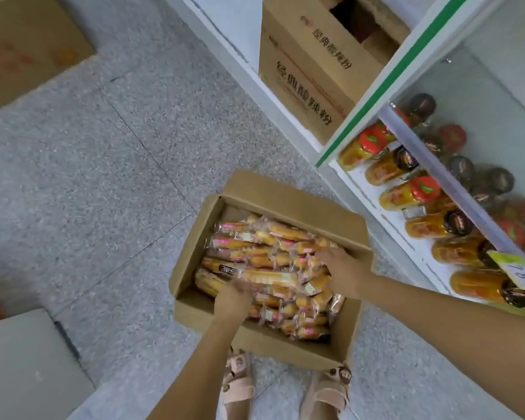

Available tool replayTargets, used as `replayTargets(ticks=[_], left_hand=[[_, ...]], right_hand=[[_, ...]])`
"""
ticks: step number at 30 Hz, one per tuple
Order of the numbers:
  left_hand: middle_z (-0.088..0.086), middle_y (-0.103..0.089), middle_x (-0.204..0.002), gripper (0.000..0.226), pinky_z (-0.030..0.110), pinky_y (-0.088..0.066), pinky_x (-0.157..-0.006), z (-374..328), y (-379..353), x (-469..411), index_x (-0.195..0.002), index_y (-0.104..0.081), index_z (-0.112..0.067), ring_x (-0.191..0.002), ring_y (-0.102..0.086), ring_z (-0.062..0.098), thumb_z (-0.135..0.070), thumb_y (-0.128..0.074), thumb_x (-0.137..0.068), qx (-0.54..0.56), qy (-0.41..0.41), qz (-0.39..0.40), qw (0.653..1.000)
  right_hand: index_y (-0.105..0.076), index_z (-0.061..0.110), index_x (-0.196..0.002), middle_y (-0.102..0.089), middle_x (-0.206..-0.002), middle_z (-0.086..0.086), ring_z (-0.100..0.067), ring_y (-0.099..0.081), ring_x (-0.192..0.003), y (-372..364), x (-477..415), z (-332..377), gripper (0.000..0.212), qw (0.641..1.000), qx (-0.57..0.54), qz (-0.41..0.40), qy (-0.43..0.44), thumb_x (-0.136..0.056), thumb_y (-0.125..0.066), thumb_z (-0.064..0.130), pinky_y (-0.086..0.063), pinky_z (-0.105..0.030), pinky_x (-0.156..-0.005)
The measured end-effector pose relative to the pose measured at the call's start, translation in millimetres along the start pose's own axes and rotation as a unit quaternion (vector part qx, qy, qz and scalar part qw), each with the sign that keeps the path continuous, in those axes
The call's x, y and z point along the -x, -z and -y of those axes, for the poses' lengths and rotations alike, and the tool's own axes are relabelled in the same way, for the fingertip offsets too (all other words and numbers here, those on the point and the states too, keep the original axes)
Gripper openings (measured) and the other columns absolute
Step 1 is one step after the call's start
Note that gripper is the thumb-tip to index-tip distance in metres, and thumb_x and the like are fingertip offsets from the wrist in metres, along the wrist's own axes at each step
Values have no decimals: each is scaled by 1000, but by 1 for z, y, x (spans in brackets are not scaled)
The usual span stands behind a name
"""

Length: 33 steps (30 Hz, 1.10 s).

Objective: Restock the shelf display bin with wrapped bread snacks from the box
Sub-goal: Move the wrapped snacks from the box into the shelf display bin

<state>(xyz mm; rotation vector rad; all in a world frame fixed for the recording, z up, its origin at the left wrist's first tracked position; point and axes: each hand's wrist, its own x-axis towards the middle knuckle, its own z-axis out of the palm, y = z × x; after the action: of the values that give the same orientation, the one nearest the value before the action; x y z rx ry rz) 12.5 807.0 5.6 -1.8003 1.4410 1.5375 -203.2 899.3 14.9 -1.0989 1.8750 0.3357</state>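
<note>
cardboard box (285, 341) sits open on the grey floor just ahead of the person's sandals (240, 386). it holds the wrapped bread snacks (255, 247), heaped nearly to the box's rim. most packs lie with their long axis across the box, from its left wall toward its right wall, slightly slanted. the left hand (232, 298) is over the box's near left part, its fingers (240, 287) curled down round the left end of one long pack. the right hand (343, 268) is by the box's right wall, over that pack's other end. its fingers point leftward onto the wrappers, but blur hides whether they pinch or only press. the pack spans hand to hand, so a lift would likely want both ends raised together. a shelf (376, 95) with jars (406, 192) stands right of the box. the display bin is not in sight.
</note>
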Motion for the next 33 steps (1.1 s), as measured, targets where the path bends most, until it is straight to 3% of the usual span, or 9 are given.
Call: replayTargets(ticks=[2,4,6,14,18,23,27,30,33], left_hand=[[11,-66,-95,12,33,-48,-63,12,-19,-28,-100,-64,-13,-75,-61,24,-16,-56,-92,68,24,14,997],[24,-64,-113,6,42,-50,-85,20,-35,-51,-93,-63,-12,-106,-61,36,-12,-57,-92,145,69,20,987],[24,-60,-121,20,44,-51,-88,28,-49,-77,-109,-62,-3,-115,-57,39,-12,-56,-92,204,116,34,971],[15,-61,-98,26,31,-54,-75,29,-74,-150,-117,-57,-2,-101,-62,27,-14,-57,-93,409,231,71,880],[12,-58,-93,35,29,-56,-71,29,-90,-166,-107,-56,-5,-89,-63,24,-29,-69,-84,440,237,22,866],[5,-55,-71,28,31,-53,-75,32,-98,-144,-72,-50,-9,-63,-52,15,-22,-74,-80,455,243,-41,856],[6,-55,-69,23,31,-52,-69,36,-89,-120,-80,-55,-6,-61,-53,17,-20,-73,-82,495,232,-53,836],[9,-61,-82,30,33,-51,-70,37,-77,-108,-107,-59,-8,-72,-57,20,-24,-69,-84,539,185,-51,820],[9,-59,-88,13,34,-48,-74,35,-58,-100,-99,-61,-11,-80,-56,23,-20,-58,-90,609,134,-19,782]], right_hand=[[-27,13,-146,-34,-148,-9,-25,-35,-134,-13,-34,-7,64,1000,-21,-11,1,-90,-57,20,-36,-32,-106],[-25,13,-148,-35,-149,-8,-24,-37,-134,-23,-67,-11,63,998,-48,-50,10,-92,-55,19,-34,-30,-107],[-29,16,-146,-42,-145,-8,-24,-47,-126,-33,-96,-12,59,993,-51,-95,39,-93,-53,17,-40,-31,-102],[-10,15,-152,-17,-157,-6,-26,-32,-138,-65,-184,-9,74,995,-24,-78,58,-93,-54,20,-31,-34,-111],[-19,10,-148,-30,-147,-9,-28,-37,-131,-77,-203,-7,69,993,18,-111,36,-92,-56,27,-36,-39,-109],[-44,13,-120,-49,-120,-6,-26,-49,-110,-71,-199,-3,42,984,60,-154,67,-85,-66,19,-43,-36,-85],[-40,16,-107,-51,-100,-4,-20,-56,-89,-55,-186,-4,25,995,-4,-76,65,-91,-57,23,-39,-29,-68],[-39,21,-134,-45,-129,-6,-26,-47,-114,-52,-182,-5,57,993,81,-3,89,-85,-65,36,-45,-36,-90],[-49,20,-129,-44,-130,-6,-30,-38,-118,-62,-183,-4,51,980,162,30,111,-83,-65,38,-43,-40,-95]])
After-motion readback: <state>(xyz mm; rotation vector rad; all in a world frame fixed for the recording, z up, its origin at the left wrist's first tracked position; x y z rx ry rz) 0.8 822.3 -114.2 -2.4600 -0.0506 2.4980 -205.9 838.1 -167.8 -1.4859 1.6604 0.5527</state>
